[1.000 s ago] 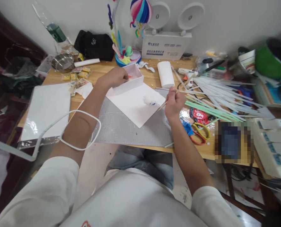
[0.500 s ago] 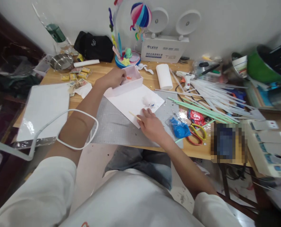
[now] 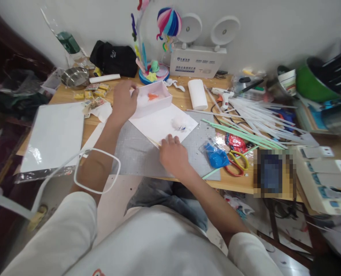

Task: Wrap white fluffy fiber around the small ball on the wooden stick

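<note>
Head view: thin stick [image 3: 153,141] pokes leftward from right hand [image 3: 172,155] grip.

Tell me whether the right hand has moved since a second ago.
Yes. The right hand dropped from beside the straws to the white sheet's near edge.

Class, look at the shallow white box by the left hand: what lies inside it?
Inside the white box lies one small orange piece on a pale floor. The left hand rests on the box's left end, hiding that corner. The near wall hides the floor just behind it.
</note>
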`<state>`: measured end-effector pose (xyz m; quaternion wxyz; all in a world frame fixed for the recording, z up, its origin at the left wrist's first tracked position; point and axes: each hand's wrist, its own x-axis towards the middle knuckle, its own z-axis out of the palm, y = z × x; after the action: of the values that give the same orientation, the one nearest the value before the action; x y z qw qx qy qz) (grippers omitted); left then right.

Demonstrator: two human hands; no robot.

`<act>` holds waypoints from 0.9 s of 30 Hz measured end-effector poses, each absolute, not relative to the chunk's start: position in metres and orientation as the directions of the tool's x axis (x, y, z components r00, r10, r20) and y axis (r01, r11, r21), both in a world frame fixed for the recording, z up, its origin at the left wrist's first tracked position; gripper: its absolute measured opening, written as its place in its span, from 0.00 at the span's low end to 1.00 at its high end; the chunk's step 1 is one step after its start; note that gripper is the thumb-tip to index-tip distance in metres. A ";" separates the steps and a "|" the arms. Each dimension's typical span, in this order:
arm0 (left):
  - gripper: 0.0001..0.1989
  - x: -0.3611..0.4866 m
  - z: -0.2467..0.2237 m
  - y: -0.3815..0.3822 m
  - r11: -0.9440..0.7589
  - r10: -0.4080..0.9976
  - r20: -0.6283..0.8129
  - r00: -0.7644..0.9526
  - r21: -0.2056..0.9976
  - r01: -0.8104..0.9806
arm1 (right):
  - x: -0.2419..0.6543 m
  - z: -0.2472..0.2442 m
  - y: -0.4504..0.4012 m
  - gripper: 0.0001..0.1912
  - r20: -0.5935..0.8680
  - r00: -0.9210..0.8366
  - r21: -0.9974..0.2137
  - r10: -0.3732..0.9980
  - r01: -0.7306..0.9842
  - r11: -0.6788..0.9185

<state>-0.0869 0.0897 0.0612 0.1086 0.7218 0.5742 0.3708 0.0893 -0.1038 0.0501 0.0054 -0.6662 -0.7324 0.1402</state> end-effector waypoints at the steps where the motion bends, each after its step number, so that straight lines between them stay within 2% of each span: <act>1: 0.02 -0.091 0.060 0.070 -0.313 0.894 0.447 -0.018 0.653 0.690 | 0.099 0.055 -0.101 0.23 -0.182 -0.102 -0.239 0.978 0.969 0.056; 3: 0.06 -0.097 0.052 0.027 -0.243 0.912 0.371 -0.174 0.831 0.500 | 0.122 0.062 -0.092 0.24 -0.158 0.015 -0.253 0.987 0.966 -0.055; 5: 0.09 -0.099 0.040 -0.015 -0.064 0.961 0.116 -0.251 0.976 0.208 | 0.149 0.065 -0.077 0.26 -0.085 0.141 -0.221 0.986 0.963 -0.157; 6: 0.11 -0.099 0.033 -0.033 0.060 0.968 -0.050 -0.247 0.998 0.035 | 0.161 0.064 -0.069 0.27 -0.072 0.176 -0.213 0.982 0.959 -0.187; 8: 0.11 -0.096 0.023 -0.059 0.221 0.943 -0.267 -0.199 0.949 -0.226 | 0.181 0.059 -0.051 0.27 -0.080 0.222 -0.217 0.972 0.948 -0.234; 11: 0.08 -0.092 0.018 -0.072 0.246 0.925 -0.345 -0.158 0.862 -0.444 | 0.195 0.048 -0.031 0.27 -0.080 0.246 -0.226 0.966 0.939 -0.258; 15: 0.04 -0.093 0.019 -0.058 0.249 0.928 -0.356 -0.107 0.810 -0.531 | 0.193 0.039 -0.020 0.27 -0.032 0.230 -0.201 0.973 0.952 -0.232; 23: 0.06 -0.096 0.016 -0.041 0.269 0.928 -0.363 -0.080 0.805 -0.529 | 0.194 0.033 -0.015 0.27 -0.039 0.202 -0.159 0.979 0.966 -0.206; 27: 0.06 -0.097 0.015 -0.038 0.265 0.927 -0.363 -0.094 0.812 -0.520 | 0.194 0.030 -0.011 0.27 -0.064 0.228 -0.180 0.972 0.955 -0.236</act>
<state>-0.0968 -0.0380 0.0147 0.6380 0.2142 0.4750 0.5670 0.1937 -0.0109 0.0298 0.0512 -0.7818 -0.6161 0.0812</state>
